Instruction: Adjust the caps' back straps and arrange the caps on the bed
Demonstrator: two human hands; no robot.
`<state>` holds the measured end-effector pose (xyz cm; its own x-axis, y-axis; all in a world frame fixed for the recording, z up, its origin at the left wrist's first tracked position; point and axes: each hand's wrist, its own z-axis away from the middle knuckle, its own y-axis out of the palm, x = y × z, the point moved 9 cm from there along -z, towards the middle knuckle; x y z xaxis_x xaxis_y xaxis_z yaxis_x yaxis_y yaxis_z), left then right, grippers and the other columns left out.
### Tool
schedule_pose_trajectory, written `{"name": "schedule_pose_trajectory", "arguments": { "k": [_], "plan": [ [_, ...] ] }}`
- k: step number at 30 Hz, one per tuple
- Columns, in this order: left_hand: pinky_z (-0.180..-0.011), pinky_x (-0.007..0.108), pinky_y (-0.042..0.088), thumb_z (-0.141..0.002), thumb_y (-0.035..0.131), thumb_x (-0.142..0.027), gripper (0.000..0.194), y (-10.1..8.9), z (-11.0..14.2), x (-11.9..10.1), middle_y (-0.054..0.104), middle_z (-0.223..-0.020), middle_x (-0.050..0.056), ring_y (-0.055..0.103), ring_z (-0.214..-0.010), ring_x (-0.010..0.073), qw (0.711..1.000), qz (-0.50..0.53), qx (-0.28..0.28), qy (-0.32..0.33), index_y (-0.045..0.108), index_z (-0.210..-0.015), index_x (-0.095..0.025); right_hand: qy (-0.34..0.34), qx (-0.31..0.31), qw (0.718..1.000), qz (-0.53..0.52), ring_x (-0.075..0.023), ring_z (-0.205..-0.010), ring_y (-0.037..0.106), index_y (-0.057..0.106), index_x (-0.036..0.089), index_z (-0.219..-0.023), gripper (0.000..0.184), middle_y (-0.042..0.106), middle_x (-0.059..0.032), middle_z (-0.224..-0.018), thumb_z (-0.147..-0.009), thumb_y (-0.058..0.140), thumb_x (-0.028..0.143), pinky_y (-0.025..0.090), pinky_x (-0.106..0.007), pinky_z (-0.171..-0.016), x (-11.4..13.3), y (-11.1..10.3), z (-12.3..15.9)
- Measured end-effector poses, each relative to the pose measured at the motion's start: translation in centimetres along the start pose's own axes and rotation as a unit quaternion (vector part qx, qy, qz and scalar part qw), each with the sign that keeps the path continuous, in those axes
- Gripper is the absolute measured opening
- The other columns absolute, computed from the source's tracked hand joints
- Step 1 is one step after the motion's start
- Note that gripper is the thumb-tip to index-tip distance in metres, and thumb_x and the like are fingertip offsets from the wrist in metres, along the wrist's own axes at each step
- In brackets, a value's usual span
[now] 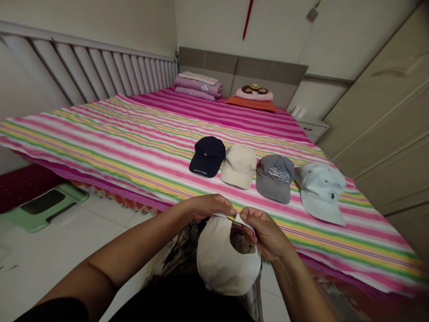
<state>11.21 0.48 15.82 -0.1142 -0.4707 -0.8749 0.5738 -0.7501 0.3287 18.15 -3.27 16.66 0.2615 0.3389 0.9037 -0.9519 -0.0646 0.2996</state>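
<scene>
Off-white fabric baseball cap (217, 264): 6 o'clock, nr. multicolour-striped cloth bedspread (100, 134). L hand (212, 206) (11 o'clock of cap) & R hand (264, 230) (2 o'clock) both pinch its narrow white back strap (238, 218); fastening state can't be confirmed. Keep strap flat, w/o twist; square it before tensioning; don't crush cap.

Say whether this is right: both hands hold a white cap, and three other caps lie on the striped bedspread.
Wrong count: the head view shows four on the striped bedspread: dark cap, beige cap, grey cap and pale blue cap. The left hand and right hand hold a white cap.
</scene>
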Motion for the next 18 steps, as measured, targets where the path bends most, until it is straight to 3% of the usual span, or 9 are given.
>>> {"name": "schedule_pose_trajectory", "arguments": {
  "k": [7, 11, 14, 18],
  "plan": [
    [-0.046, 0.020, 0.034, -0.052, 0.075, -0.040, 0.035, -0.1, 0.1, 0.1, 0.054, -0.049, -0.003, 0.044, -0.043, 0.0055, 1.000, 0.020, 0.007, 0.022, 0.059, -0.061, -0.010, 0.008, 0.016, 1.000, -0.016, -0.0028, -0.029, 0.026, 0.047, 0.017, -0.060, 0.025, 0.041, 0.0082, -0.033, -0.068, 0.065, 0.034, 0.018, -0.015, -0.032, -0.1, 0.0, -0.2],
    [-0.047, 0.020, 0.036, -0.053, 0.074, -0.038, 0.034, -0.5, 0.1, -0.3, 0.056, -0.049, 0.000, 0.047, -0.042, 0.0069, 0.998, 0.050, 0.007, 0.040, 0.059, -0.059, -0.009, 0.042, 0.070, 0.997, -0.005, -0.0072, -0.034, 0.042, 0.055, 0.014, -0.066, 0.027, 0.056, 0.0009, -0.046, -0.071, 0.062, 0.040, 0.029, -0.018, -0.036, -0.9, -0.4, -0.2],
    [-0.049, 0.022, 0.039, -0.052, 0.075, -0.034, 0.031, -1.3, -0.1, -0.7, 0.058, -0.050, 0.002, 0.050, -0.043, 0.0092, 0.994, 0.095, 0.001, 0.056, 0.059, -0.056, -0.008, 0.051, 0.091, 0.995, 0.005, -0.0105, -0.044, 0.050, 0.062, 0.011, -0.071, 0.035, 0.060, -0.0029, -0.053, -0.070, 0.061, 0.046, 0.035, -0.021, -0.043, -1.5, -1.4, -0.3],
    [-0.050, 0.021, 0.039, -0.050, 0.075, -0.025, 0.024, -3.0, -0.5, -0.9, 0.054, -0.046, 0.000, 0.050, -0.043, 0.0090, 0.984, 0.158, -0.024, 0.074, 0.057, -0.054, -0.009, 0.033, 0.088, 0.995, -0.037, -0.0105, -0.049, 0.051, 0.062, 0.012, -0.065, 0.028, 0.060, -0.0014, -0.056, -0.060, 0.072, 0.038, 0.038, -0.022, -0.050, -1.5, -2.4, -0.2]
  ]
}}
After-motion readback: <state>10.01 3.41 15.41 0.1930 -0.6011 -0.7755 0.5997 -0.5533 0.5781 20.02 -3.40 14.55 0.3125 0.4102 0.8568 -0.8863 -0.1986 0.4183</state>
